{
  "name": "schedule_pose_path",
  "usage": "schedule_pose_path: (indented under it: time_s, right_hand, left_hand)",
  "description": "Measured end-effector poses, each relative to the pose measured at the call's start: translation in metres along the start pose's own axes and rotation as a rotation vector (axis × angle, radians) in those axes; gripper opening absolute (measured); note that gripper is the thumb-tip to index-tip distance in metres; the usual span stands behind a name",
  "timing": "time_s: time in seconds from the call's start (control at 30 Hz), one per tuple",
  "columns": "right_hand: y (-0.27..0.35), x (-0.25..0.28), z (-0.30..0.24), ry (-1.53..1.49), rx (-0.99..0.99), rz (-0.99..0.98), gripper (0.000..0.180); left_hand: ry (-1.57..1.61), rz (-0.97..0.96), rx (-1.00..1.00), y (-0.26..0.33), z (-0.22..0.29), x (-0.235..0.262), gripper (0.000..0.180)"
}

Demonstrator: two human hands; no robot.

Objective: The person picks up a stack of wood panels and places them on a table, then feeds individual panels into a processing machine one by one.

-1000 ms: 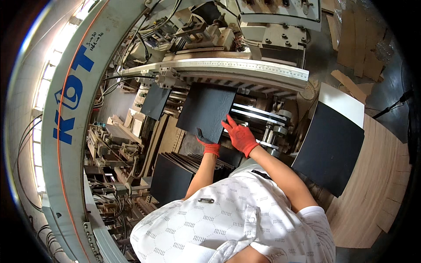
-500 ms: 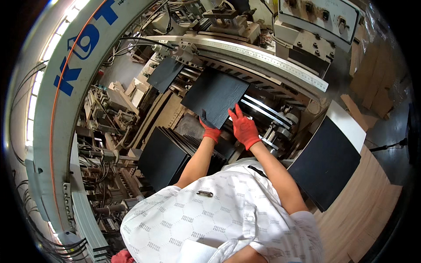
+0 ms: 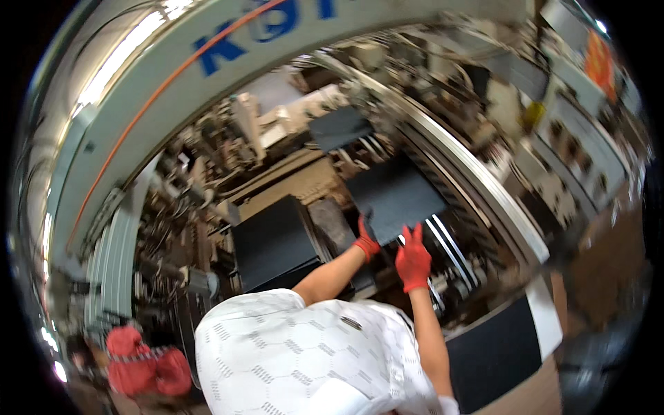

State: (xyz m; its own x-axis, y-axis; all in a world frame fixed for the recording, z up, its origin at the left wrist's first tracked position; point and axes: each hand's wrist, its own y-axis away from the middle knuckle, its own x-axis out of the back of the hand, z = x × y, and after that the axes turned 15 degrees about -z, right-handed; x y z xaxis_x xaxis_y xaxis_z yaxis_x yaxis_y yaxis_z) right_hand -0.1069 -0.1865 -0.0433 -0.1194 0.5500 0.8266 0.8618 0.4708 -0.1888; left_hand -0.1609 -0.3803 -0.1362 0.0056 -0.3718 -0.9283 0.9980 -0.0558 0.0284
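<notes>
A flat black panel [image 3: 395,195] lies on the bars of a machine in front of me. At its near left corner is my left hand [image 3: 366,238], in a red glove with dark finger parts, its fingers stretched out against the edge. My right hand [image 3: 413,263], also red-gloved, has its fingers apart at the panel's near edge. Blur hides whether either hand still touches it. To the left stands a stack of black panels [image 3: 273,242]. Farther off, another dark panel [image 3: 340,128] rests on the machine.
A long metal rail [image 3: 477,176] runs along the machine's right side. The control box [image 3: 577,149] with knobs stands at the far right. Another black panel [image 3: 494,353] lies at lower right. A grey machine arm [image 3: 149,104] arches overhead. A red bundle [image 3: 145,363] sits at lower left.
My view has turned, so the scene sits rotated and shifted right. Both hands stay by the near edge of the panel; the fingers of my right hand no longer lie clearly over it.
</notes>
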Motion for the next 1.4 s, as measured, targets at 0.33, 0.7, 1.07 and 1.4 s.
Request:
schedule_pose_path:
  time_s: [0.33, 0.7, 1.07, 1.4]
  right_hand:
    - [0.003, 0.005, -0.007, 0.164, -0.038, -0.112, 0.06]
    - [0.0, 0.005, -0.015, 0.103, -0.014, -0.116, 0.058]
    - [0.001, 0.004, -0.02, 0.12, -0.039, -0.12, 0.055]
    - [0.001, 0.005, -0.024, 0.206, -0.021, -0.115, 0.055]
  left_hand:
    - [-0.054, -0.013, -0.116, 0.003, -0.02, 0.013, 0.073]
    - [0.035, 0.081, -0.199, 0.011, 0.001, -0.019, 0.041]
    - [-0.502, 0.252, 0.123, 0.049, 0.03, -0.043, 0.058]
    - [-0.836, 0.202, 0.158, 0.051, 0.047, -0.042, 0.052]
